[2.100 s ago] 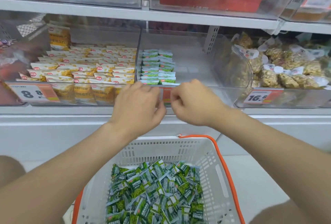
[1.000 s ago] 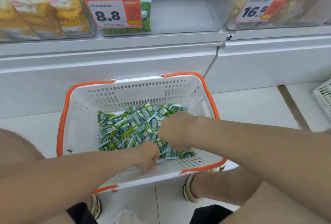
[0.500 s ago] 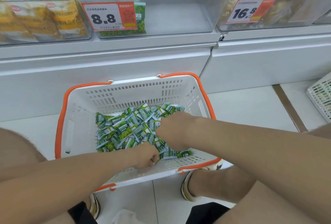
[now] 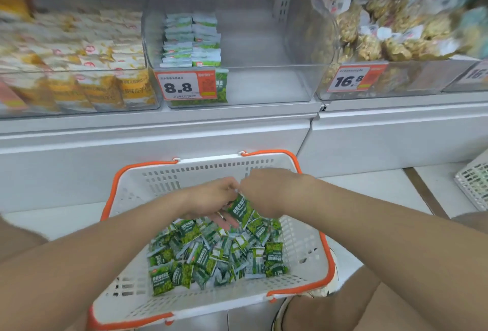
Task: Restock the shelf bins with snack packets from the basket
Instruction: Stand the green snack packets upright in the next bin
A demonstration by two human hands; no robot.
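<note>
Over the white basket [image 4: 206, 164], the left hand [image 4: 211, 198] and the right hand [image 4: 264, 193] both grip a green snack packet [image 4: 241, 210] together, likely squaring a small stack. The half-filled middle bin [image 4: 264, 82] above has room beside its neat rows.

This is a shop, at a self-service snack shelf. Clear plastic bins [image 4: 264, 84] stand side by side on a white shelf base [image 4: 158, 145], each filled with one kind of small wrapped goods: yellow packets [image 4: 92, 66] on the left, a neat stack of green-and-white packets [image 4: 192, 40] in the middle, and bags of brown snacks [image 4: 383, 32] on the right. Orange-and-white price tags reading 8.8 [image 4: 182, 86] and 16.8 [image 4: 353, 79] are fixed to the bin fronts. A white shopping basket [image 4: 184, 172] with orange handles sits on the tiled floor [image 4: 383, 190], loaded with green packets [image 4: 219, 254]. A second basket [image 4: 475, 185] shows at the right edge.
</note>
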